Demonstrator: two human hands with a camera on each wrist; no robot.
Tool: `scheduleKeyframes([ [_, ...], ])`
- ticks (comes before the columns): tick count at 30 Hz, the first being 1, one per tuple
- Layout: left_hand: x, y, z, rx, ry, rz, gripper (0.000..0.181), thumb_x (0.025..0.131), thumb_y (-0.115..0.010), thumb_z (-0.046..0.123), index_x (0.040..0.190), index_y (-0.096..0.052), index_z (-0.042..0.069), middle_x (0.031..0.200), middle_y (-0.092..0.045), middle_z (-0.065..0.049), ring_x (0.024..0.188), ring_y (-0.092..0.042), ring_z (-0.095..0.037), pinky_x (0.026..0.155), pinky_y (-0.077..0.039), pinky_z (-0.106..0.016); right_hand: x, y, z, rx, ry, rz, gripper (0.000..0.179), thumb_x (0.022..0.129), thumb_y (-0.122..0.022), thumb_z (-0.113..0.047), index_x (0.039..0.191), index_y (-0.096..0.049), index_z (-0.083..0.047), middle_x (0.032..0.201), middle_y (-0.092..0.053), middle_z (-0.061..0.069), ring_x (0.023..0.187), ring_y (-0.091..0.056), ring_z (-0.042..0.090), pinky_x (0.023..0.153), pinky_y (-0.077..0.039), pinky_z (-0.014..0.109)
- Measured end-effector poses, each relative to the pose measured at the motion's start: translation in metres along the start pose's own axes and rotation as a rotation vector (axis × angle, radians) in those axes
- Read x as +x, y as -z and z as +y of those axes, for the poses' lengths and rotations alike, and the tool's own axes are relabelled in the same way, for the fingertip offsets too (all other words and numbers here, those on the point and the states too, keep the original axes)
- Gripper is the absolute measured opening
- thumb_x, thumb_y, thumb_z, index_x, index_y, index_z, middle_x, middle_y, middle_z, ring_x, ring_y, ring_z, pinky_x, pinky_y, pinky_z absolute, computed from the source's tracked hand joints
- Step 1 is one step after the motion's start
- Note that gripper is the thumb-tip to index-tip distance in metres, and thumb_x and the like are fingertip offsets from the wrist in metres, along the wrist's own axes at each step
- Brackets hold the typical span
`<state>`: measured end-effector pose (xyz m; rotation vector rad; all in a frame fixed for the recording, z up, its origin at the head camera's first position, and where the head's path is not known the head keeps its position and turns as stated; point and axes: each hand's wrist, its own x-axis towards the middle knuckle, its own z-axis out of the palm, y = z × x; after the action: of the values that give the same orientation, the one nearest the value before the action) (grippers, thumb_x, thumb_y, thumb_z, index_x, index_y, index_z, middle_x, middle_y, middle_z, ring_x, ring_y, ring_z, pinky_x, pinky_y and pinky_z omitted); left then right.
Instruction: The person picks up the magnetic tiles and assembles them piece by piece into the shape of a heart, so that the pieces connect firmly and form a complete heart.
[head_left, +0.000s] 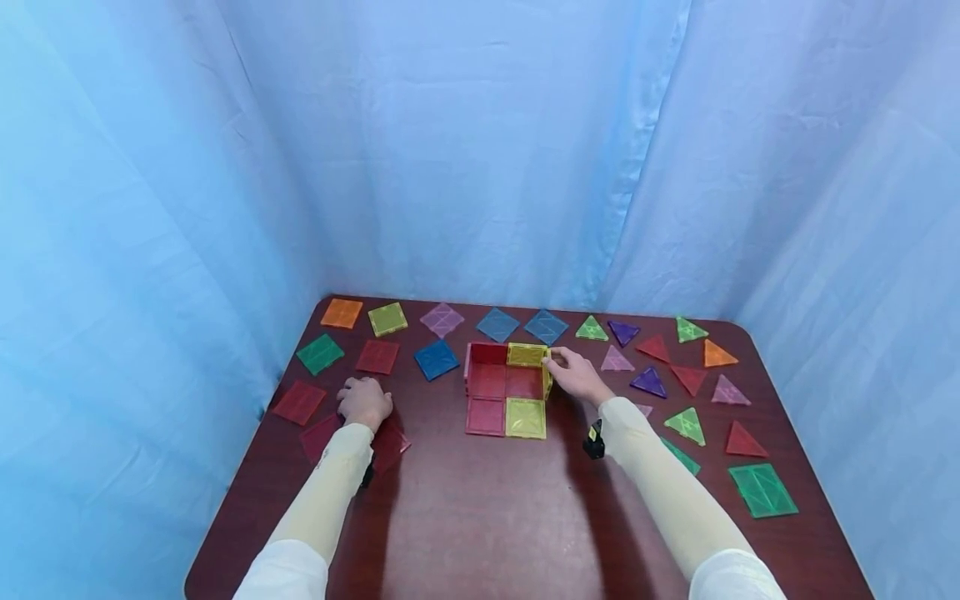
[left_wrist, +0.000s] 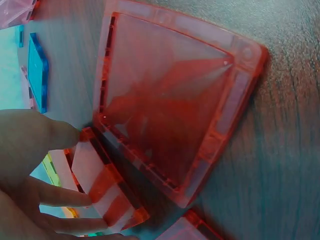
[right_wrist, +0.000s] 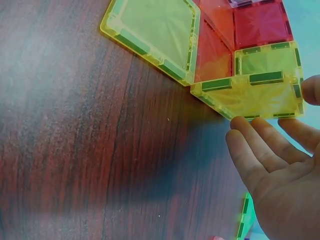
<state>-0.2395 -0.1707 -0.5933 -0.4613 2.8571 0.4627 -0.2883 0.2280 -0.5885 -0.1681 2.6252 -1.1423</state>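
Observation:
My left hand [head_left: 365, 402] is over the left side of the table, its thumb and fingers pinching a tilted red square magnetic tile [left_wrist: 107, 182]. Beside it lies another red square tile [left_wrist: 170, 100]. On the right, my right hand [head_left: 576, 377] touches the upright yellow tile [right_wrist: 255, 100] at the box's right side; its fingers are fairly straight at the outer side and the thumb is near the top edge. The low box has a red back wall [head_left: 488, 353] and a yellow back wall [head_left: 528, 355]. A flat red tile [head_left: 486, 416] and a flat yellow tile [head_left: 526, 418] adjoin its front.
Square tiles, among them a blue one [head_left: 437, 360] and an orange one [head_left: 342, 313], lie along the back and left of the table [head_left: 480, 517]. Several triangles, such as a purple one [head_left: 648, 382], and a green square [head_left: 763, 490] are on the right. Blue curtains [head_left: 480, 167] surround the table.

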Motion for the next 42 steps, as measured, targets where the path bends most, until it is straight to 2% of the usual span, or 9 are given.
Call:
scheduleKeyframes([
  [5, 0.005, 0.0, -0.002, -0.053, 0.024, -0.034, 0.065, 0.096, -0.06, 0.024, 0.137, -0.04, -0.022, 0.133, -0.034, -0.048, 0.117, -0.044, -0.071, 0.087, -0.052, -0.071, 0.001, -0.001, -0.003, 0.005, 0.003, 0.004, 0.058, 0.107, -0.047, -0.04, 0.152, -0.042, -0.003, 0.145, -0.055, 0.021, 0.135, -0.052, 0.038, 0.111, -0.042, 0.055],
  [11, 0.013, -0.003, -0.006, -0.074, 0.013, -0.035, 0.076, 0.087, -0.074, 0.032, 0.135, -0.037, -0.012, 0.134, -0.034, -0.038, 0.117, -0.045, -0.059, 0.092, -0.048, -0.069, 0.001, -0.003, -0.002, -0.003, -0.003, 0.0, 0.059, 0.107, -0.046, -0.041, 0.153, -0.041, -0.004, 0.146, -0.055, 0.021, 0.135, -0.052, 0.038, 0.111, -0.042, 0.056],
  [15, 0.009, 0.001, -0.002, -0.095, -0.073, 0.04, 0.077, 0.084, -0.077, 0.033, 0.134, -0.035, -0.009, 0.135, -0.032, -0.036, 0.119, -0.041, -0.055, 0.095, -0.044, -0.07, 0.0, -0.002, -0.001, -0.003, -0.007, 0.001, 0.059, 0.107, -0.046, -0.04, 0.153, -0.04, -0.003, 0.146, -0.054, 0.022, 0.134, -0.052, 0.039, 0.111, -0.042, 0.056],
  [18, 0.0, 0.007, 0.007, -0.173, -0.158, 0.074, 0.076, 0.082, -0.076, 0.034, 0.134, -0.037, -0.004, 0.138, -0.031, -0.033, 0.12, -0.039, -0.052, 0.098, -0.041, -0.069, -0.001, -0.001, -0.002, 0.005, -0.008, 0.001, 0.059, 0.107, -0.047, -0.039, 0.153, -0.04, -0.003, 0.146, -0.054, 0.023, 0.134, -0.052, 0.039, 0.111, -0.042, 0.056],
  [20, -0.007, 0.009, 0.015, -0.263, -0.21, 0.055, 0.074, 0.083, -0.075, 0.034, 0.136, -0.038, 0.0, 0.141, -0.029, -0.029, 0.122, -0.039, -0.05, 0.101, -0.041, -0.066, -0.001, -0.001, -0.002, -0.002, -0.012, 0.005, 0.059, 0.107, -0.047, -0.04, 0.153, -0.04, -0.003, 0.145, -0.055, 0.023, 0.133, -0.053, 0.039, 0.11, -0.042, 0.056],
  [24, -0.022, 0.007, 0.032, -0.426, -0.292, -0.038, 0.069, 0.086, -0.073, 0.033, 0.142, -0.043, 0.007, 0.145, -0.031, -0.025, 0.123, -0.046, -0.045, 0.103, -0.046, -0.058, -0.001, -0.001, -0.002, -0.009, -0.02, 0.002, 0.059, 0.107, -0.047, -0.041, 0.153, -0.04, -0.004, 0.144, -0.056, 0.023, 0.133, -0.053, 0.039, 0.11, -0.043, 0.056],
  [29, -0.032, -0.007, 0.049, -0.54, -0.329, -0.149, 0.06, 0.088, -0.071, 0.03, 0.141, -0.053, 0.008, 0.14, -0.041, -0.024, 0.121, -0.051, -0.038, 0.104, -0.048, -0.054, -0.002, -0.003, -0.004, 0.01, -0.016, -0.007, 0.059, 0.107, -0.047, -0.04, 0.153, -0.039, -0.004, 0.146, -0.054, 0.022, 0.135, -0.052, 0.04, 0.111, -0.042, 0.056],
  [37, -0.037, -0.022, 0.062, -0.665, -0.304, -0.271, 0.055, 0.091, -0.068, 0.027, 0.14, -0.052, 0.007, 0.135, -0.052, -0.02, 0.118, -0.052, -0.033, 0.103, -0.048, -0.051, -0.005, -0.001, -0.004, 0.005, -0.011, -0.005, 0.061, 0.107, -0.046, -0.043, 0.154, -0.038, -0.005, 0.148, -0.053, 0.022, 0.136, -0.051, 0.039, 0.112, -0.042, 0.056],
  [42, -0.037, -0.028, 0.07, -0.656, -0.366, -0.282, 0.057, 0.092, -0.066, 0.026, 0.141, -0.051, 0.003, 0.136, -0.055, -0.021, 0.122, -0.054, -0.035, 0.106, -0.046, -0.053, -0.006, -0.001, -0.005, 0.015, -0.015, -0.009, 0.061, 0.107, -0.047, -0.043, 0.155, -0.038, -0.005, 0.147, -0.053, 0.023, 0.135, -0.051, 0.039, 0.111, -0.042, 0.056],
])
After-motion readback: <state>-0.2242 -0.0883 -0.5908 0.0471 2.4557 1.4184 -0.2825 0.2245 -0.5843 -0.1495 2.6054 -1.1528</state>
